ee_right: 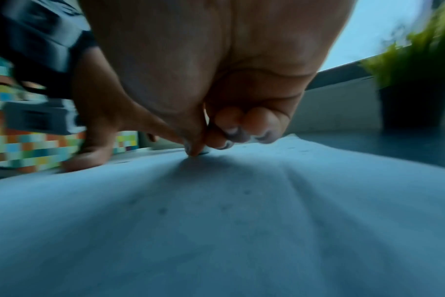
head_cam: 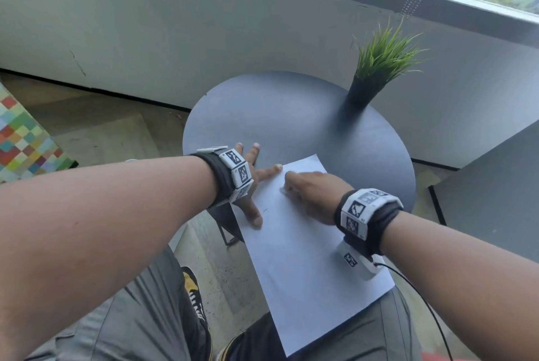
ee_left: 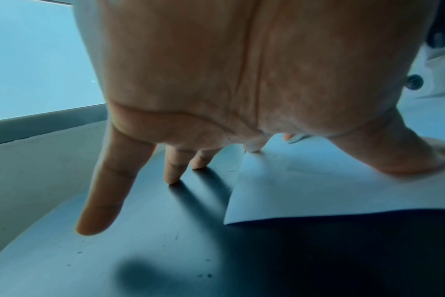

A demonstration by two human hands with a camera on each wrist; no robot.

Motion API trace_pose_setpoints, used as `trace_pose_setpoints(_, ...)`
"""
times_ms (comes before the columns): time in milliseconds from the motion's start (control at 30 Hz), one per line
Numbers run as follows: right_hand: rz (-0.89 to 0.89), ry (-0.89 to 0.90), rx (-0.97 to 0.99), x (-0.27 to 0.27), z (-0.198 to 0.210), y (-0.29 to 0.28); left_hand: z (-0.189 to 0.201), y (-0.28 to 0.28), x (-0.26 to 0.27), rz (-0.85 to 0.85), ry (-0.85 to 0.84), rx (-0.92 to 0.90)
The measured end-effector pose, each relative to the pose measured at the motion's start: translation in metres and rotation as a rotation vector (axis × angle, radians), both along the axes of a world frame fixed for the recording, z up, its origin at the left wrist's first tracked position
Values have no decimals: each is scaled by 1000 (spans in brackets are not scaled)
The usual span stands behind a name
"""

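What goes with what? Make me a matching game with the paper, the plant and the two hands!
Things:
1. paper
2. plant
3. left hand
4. right hand

States:
A. fingers curled, tips down on the sheet
B. stands in a black pot on the far side of the table
C. fingers spread straight, thumb pressing the sheet
D. sticks out over the table's near edge

Pairs: 1-D, 2-B, 3-C, 4-A

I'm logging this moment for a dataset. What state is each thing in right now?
Paper: flat, unfolded, near end hanging off the table.
Left hand: open, spread; thumb and forefinger press the paper, other fingers on the table.
Right hand: fingers curled, tips on the paper; any pinched thing is too blurred to tell.
Plant: upright in its pot.
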State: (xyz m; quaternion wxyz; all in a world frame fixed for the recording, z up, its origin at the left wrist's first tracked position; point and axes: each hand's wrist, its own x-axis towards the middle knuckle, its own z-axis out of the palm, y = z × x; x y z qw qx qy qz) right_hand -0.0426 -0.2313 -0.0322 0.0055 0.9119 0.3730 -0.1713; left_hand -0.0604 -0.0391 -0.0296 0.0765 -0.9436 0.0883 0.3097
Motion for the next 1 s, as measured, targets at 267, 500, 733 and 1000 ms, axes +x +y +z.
trace_pose_setpoints(267, -114, -69, 30, 5, -6, 4, -4, -7, -19, -75, -62, -125)
trace_pose_setpoints(500, 176, 73, -7, -25, -6, 3, -14, -3, -23, -127, -87, -88)
trace_pose_setpoints(733, 76, -18, -59, -28, -4, 6, -16, 0, -22, -94, -56, -130)
trace_pose_setpoints(1000, -15, -78, -42, -12, -1, -3, -17, -1, -23, -84, -51, -132)
